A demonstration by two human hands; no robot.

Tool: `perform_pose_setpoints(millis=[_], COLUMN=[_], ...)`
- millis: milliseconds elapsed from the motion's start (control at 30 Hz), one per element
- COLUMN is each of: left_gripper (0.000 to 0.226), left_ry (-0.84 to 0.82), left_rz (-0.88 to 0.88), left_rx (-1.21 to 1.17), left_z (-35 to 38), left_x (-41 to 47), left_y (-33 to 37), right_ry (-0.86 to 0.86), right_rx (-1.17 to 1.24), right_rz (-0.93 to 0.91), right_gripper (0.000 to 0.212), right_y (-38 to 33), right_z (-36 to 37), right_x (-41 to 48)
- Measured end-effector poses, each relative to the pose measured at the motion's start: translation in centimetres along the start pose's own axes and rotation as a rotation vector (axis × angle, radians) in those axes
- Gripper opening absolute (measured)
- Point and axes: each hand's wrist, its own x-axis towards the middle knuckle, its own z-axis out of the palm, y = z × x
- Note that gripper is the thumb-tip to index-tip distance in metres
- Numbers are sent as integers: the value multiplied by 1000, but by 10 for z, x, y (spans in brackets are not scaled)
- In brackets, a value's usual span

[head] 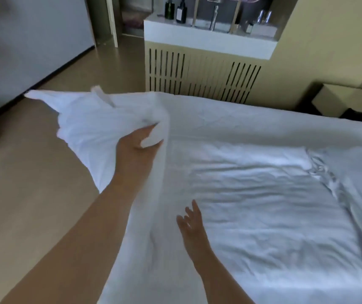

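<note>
A white sheet covers the bed and lies wrinkled across its middle. My left hand grips a bunched corner of the sheet and holds it lifted over the bed's left edge, the loose end fanning out above the floor. My right hand hovers low over the sheet near the bed's left side, fingers spread and straight, holding nothing.
A beige floor runs along the bed's left side. Behind the bed stands a slatted cabinet with a white counter, bottles and a tap. A small side table sits at the far right. A grey wall is at the left.
</note>
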Motion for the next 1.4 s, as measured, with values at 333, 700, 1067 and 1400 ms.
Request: perform_pose_setpoints(millis=[333, 700, 1067, 1400], left_gripper=[38, 42, 69, 72], left_ry=[-1199, -542, -512, -378], left_rz=[356, 299, 24, 143], left_rx=[918, 871, 1216, 1019], left_z=[250, 231, 175, 186], left_x=[-217, -191, -146, -91], left_y=[-85, -106, -150, -133], right_ry=[331, 214, 233, 721], right_rx=[610, -60, -486, -530], right_rz=[172, 228, 259, -150], right_gripper=[65, 43, 80, 46], right_y=[60, 81, 23, 52], right_z=[-341, -324, -263, -272], right_x=[-87, -25, 97, 1])
